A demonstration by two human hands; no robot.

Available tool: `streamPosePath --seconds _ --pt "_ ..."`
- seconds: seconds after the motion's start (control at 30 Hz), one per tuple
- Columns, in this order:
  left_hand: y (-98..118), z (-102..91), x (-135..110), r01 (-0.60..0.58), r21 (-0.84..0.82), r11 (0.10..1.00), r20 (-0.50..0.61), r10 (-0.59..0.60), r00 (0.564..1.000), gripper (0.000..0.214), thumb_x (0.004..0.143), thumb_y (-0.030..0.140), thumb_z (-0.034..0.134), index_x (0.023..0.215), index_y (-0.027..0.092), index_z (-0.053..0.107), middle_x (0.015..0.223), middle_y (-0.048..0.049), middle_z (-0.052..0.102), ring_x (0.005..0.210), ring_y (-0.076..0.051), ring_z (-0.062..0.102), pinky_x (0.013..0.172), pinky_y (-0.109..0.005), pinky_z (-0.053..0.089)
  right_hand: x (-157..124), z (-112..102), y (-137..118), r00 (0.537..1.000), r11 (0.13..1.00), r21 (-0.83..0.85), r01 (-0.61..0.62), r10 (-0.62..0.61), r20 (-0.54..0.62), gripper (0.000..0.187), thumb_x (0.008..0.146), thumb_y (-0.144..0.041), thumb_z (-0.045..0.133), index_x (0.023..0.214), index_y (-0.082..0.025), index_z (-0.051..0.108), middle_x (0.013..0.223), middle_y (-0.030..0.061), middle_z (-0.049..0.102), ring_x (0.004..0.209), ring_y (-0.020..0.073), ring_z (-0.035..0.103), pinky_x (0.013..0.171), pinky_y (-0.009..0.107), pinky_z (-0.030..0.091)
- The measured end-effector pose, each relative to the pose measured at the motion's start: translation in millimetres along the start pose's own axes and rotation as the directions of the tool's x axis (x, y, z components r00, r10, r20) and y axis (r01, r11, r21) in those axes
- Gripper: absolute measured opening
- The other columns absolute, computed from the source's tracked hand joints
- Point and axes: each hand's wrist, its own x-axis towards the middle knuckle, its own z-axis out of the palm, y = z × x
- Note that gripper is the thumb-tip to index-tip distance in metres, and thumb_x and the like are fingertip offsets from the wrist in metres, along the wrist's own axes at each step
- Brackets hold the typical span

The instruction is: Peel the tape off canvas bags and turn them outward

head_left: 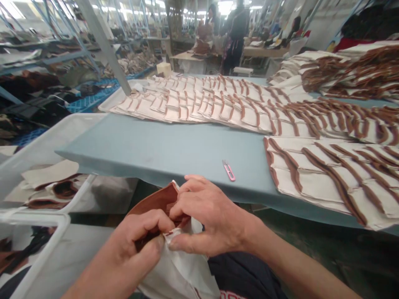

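Between my hands is a sewn piece of brown and white material (pixel 187 270), its brown side showing inside the folded top and its pale side hanging toward my lap. My left hand (pixel 137 245) pinches the edge near the middle, thumb on the pale side. Close beside it, my right hand (pixel 205 216) grips the same edge, with its thumb on the pale face and its fingers reaching into the brown fold. Pink-handled thread snips (pixel 229 170) lie on the table just beyond my right hand.
The blue-grey table (pixel 149 141) carries rows of overlapping white pieces with brown edges (pixel 193 104). Another row (pixel 330 178) lies at the right, with piles (pixel 352 70) behind. White plastic bins (pixel 65 216) stand at the left. A person (pixel 235 37) stands farther back.
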Motion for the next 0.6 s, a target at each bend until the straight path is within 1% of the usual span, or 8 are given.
streamPosePath --seconds 0.07,0.1,0.17,0.23,0.33,0.4,0.47,0.6 --pt "-1.9 -1.4 -0.2 -0.043 0.075 0.996 0.020 0.042 0.999 0.028 0.093 0.022 0.054 0.073 0.024 0.074 0.065 0.0060 0.072 0.056 -0.011 0.067 0.055 -0.013 0.052 1.9 -1.4 0.9 0.997 0.997 -0.072 0.021 -0.016 0.079 0.039 0.108 -0.053 0.072 0.086 -0.021 0.070 0.077 0.0026 0.075 0.082 0.0219 0.069 0.096 0.041 0.051" --pt "-2.6 -1.6 -0.1 -0.068 0.108 0.992 0.027 0.066 0.997 0.028 0.093 0.020 0.053 0.074 0.024 0.073 0.064 0.0070 0.070 0.054 -0.011 0.066 0.053 -0.012 0.051 2.8 -1.7 1.6 0.993 0.998 -0.068 0.013 -0.005 0.117 0.040 0.108 -0.053 0.072 0.084 -0.021 0.069 0.076 0.0021 0.074 0.078 0.0207 0.067 0.088 0.038 0.050" --pt "-3.4 -0.9 0.0 -0.122 0.172 0.978 0.011 0.122 0.992 0.028 0.093 0.016 0.051 0.076 0.025 0.071 0.065 0.0087 0.071 0.054 -0.009 0.067 0.053 -0.012 0.050 3.8 -1.4 3.8 0.983 0.998 0.018 -0.060 0.056 0.173 0.036 0.107 -0.050 0.075 0.086 -0.021 0.070 0.075 0.0001 0.073 0.072 0.0174 0.065 0.074 0.033 0.044" --pt "-3.9 1.9 -0.3 -0.160 0.248 0.956 -0.037 0.174 0.984 0.028 0.093 0.013 0.049 0.079 0.026 0.070 0.066 0.0103 0.072 0.053 -0.008 0.069 0.053 -0.011 0.050 3.5 -0.1 6.2 0.964 0.972 0.143 -0.186 0.153 0.218 0.030 0.105 -0.044 0.078 0.089 -0.020 0.069 0.077 -0.0020 0.071 0.070 0.0142 0.063 0.067 0.029 0.038" --pt "-6.0 8.3 -1.3 -0.190 0.344 0.920 -0.114 0.242 0.964 0.028 0.091 0.010 0.047 0.084 0.028 0.068 0.065 0.0131 0.073 0.049 -0.005 0.067 0.051 -0.009 0.047 1.3 2.7 8.3 0.922 0.881 0.316 -0.352 0.268 0.280 0.026 0.104 -0.036 0.076 0.086 -0.020 0.066 0.075 -0.0057 0.064 0.065 0.0101 0.055 0.064 0.025 0.035" --pt "-9.5 12.1 -2.3 -0.216 0.387 0.896 -0.142 0.290 0.946 0.028 0.089 0.008 0.046 0.089 0.028 0.066 0.065 0.0142 0.072 0.048 -0.004 0.067 0.052 -0.009 0.047 0.0 4.5 7.8 0.889 0.808 0.392 -0.439 0.328 0.320 0.024 0.101 -0.033 0.075 0.084 -0.020 0.065 0.072 -0.0076 0.058 0.062 0.0089 0.049 0.063 0.025 0.034" --pt "-14.6 14.7 -3.8 -0.245 0.421 0.873 -0.137 0.328 0.935 0.029 0.091 0.006 0.047 0.096 0.029 0.063 0.069 0.0136 0.073 0.051 -0.005 0.069 0.054 -0.011 0.048 -0.8 5.6 6.3 0.848 0.734 0.435 -0.521 0.387 0.363 0.021 0.097 -0.031 0.075 0.083 -0.020 0.064 0.070 -0.0084 0.056 0.061 0.0088 0.046 0.061 0.024 0.034" --pt "-28.1 17.4 -7.8 -0.350 0.448 0.822 -0.065 0.421 0.905 0.032 0.097 0.002 0.045 0.108 0.029 0.058 0.077 0.0087 0.075 0.062 -0.010 0.075 0.062 -0.017 0.052 -1.3 4.8 5.1 0.752 0.564 0.498 -0.658 0.465 0.467 0.016 0.086 -0.028 0.076 0.079 -0.020 0.064 0.071 -0.0072 0.059 0.064 0.0096 0.049 0.059 0.023 0.036"
